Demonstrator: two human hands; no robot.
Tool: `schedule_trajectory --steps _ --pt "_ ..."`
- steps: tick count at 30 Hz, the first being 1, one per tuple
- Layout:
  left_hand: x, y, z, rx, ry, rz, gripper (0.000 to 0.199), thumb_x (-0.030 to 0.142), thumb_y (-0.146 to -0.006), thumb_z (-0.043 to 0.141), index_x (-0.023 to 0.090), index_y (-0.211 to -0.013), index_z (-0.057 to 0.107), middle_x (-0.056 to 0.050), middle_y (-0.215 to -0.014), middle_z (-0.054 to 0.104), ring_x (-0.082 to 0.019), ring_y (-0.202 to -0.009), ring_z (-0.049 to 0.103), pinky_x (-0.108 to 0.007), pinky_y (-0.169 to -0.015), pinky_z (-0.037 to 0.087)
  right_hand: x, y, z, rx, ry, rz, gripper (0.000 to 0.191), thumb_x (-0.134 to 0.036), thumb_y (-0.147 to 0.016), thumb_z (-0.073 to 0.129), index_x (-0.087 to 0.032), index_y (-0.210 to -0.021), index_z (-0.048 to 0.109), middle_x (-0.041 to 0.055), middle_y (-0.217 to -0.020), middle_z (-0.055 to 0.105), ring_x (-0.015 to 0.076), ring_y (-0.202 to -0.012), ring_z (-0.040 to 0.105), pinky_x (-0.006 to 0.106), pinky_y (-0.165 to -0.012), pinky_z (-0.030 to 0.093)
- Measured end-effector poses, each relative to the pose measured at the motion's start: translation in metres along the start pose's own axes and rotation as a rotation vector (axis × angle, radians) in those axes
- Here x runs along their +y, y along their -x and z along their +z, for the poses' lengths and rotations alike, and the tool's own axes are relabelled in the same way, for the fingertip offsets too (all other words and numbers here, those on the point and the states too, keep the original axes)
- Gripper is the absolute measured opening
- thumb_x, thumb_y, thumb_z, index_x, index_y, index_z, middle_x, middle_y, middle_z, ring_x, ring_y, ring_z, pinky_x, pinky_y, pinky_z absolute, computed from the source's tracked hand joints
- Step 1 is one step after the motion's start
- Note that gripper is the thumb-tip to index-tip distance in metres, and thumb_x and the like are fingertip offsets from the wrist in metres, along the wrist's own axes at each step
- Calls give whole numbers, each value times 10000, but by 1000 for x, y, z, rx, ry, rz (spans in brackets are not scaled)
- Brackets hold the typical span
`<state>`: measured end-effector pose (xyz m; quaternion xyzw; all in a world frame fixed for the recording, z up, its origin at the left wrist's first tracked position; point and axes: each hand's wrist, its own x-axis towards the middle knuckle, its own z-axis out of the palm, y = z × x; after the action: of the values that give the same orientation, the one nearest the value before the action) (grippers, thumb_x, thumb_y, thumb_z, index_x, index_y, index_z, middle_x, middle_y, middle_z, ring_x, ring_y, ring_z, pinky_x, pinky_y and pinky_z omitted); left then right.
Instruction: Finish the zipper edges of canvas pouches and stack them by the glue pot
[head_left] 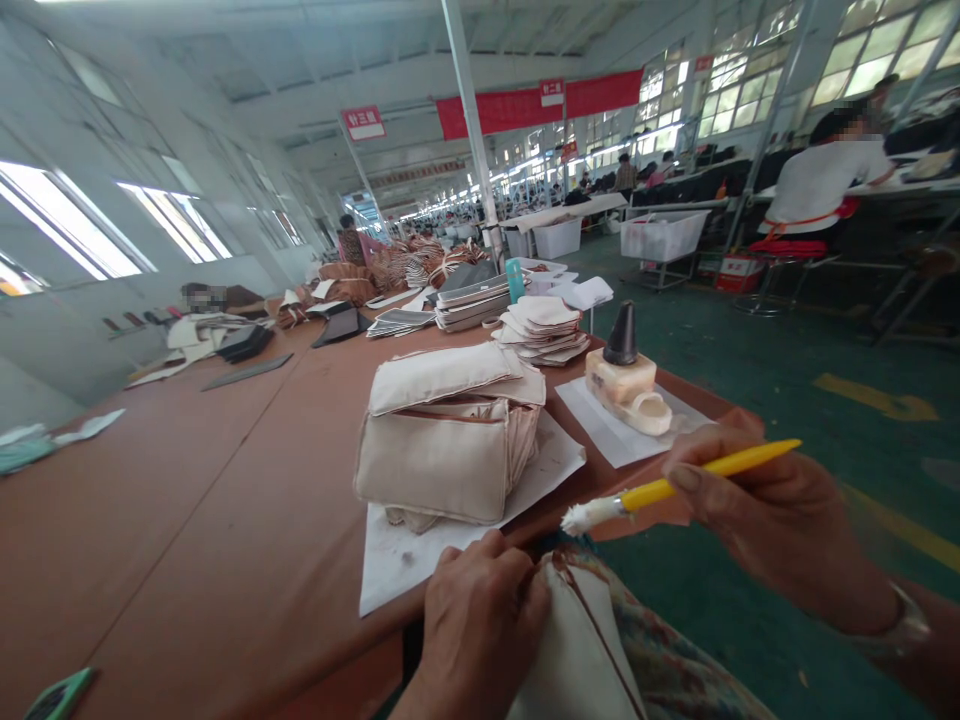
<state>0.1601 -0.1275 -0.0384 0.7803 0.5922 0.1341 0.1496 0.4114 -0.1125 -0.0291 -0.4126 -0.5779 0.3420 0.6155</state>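
My right hand [765, 500] is closed around the yellow handle of a glue brush [675, 488], whose bristles are coated in something white. The brush is held in the air at the right, its tip just above a cream fabric piece [577, 640] with a brown-edged slit. That piece lies over my lap at the table edge. My left hand [484, 620] grips its near upper end, with the fingertips partly hidden. In front stands a stack of cream sewn pieces [435, 465] on white paper [382, 570]. Right of it is a cream container [621, 376] with a black cone on top.
A brown-covered table [225, 520] spreads left. Further back lie a smaller cream stack [541, 325], grey sheets [472, 300] and brown bundles [420, 262]. A green phone-like object [64, 695] is at lower left. A person in white [817, 185] sits at the far right.
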Motion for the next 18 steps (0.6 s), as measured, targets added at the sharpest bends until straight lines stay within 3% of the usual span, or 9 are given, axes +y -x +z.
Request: schedule_trajectory --steps 5,9,18 --pt "-12 -10 15 -15 496 -160 250 238 -817 516 179 -610 643 -15 -724 603 -166 -683 552 -255 -584 304 9 0 1 17 -171 184 138 -346 -862 708 -222 -890 654 -53 -585 460 67 -466 381 164 -403 298" --pt "-16 -10 24 -141 820 -374 209 302 -788 525 164 -657 613 21 -554 490 -132 -524 414 -247 -503 237 17 2 6 -41 -234 227 166 -356 -860 713 -204 -872 647 -55 -584 445 64 -489 371 166 -430 295" --pt "-12 -5 26 -143 1066 -431 286 390 -804 583 171 -630 523 33 -556 434 -101 -515 323 -234 -495 198 25 0 13 -31 -291 298 215 -393 -849 714 -201 -841 619 -73 -527 408 58 -441 317 165 -397 233"
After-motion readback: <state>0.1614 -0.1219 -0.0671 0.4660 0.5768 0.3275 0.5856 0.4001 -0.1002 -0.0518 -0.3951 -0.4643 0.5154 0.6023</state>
